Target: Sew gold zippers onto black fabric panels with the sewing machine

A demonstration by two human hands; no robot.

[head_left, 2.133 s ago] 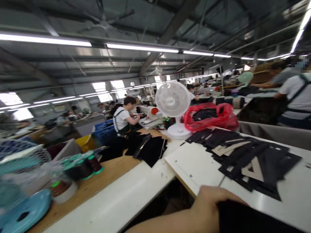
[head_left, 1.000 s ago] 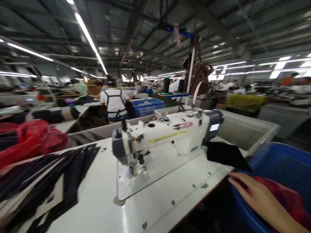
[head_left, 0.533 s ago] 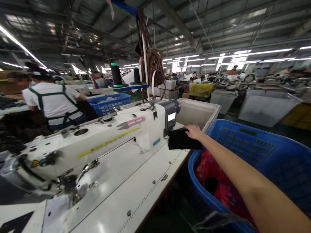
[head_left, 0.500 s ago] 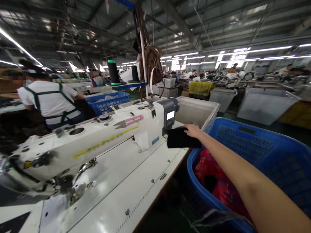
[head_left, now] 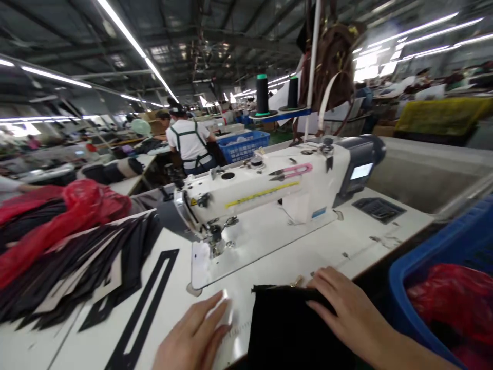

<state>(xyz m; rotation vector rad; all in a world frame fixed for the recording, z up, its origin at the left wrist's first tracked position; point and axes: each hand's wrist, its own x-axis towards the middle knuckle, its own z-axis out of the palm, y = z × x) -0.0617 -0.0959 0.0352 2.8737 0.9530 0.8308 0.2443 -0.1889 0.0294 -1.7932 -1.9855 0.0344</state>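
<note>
Big white sewing machine [head_left: 269, 192] sits right in front of me on the white table [head_left: 308, 257], with pink thread snips [head_left: 290, 171] lying on top of its arm and a yellow strip along the side. Two black thread cones [head_left: 262, 94] stand on a blue shelf behind it, next to a brown bag [head_left: 333, 59] hanging off a pole. Off to my left there's a messy pile of black cut pieces [head_left: 77, 267] and a red plastic bag [head_left: 73, 210]. Blue bin [head_left: 431, 267] on my right has more red plastic in it. A person in a white shirt [head_left: 189, 143] works further back.
</note>
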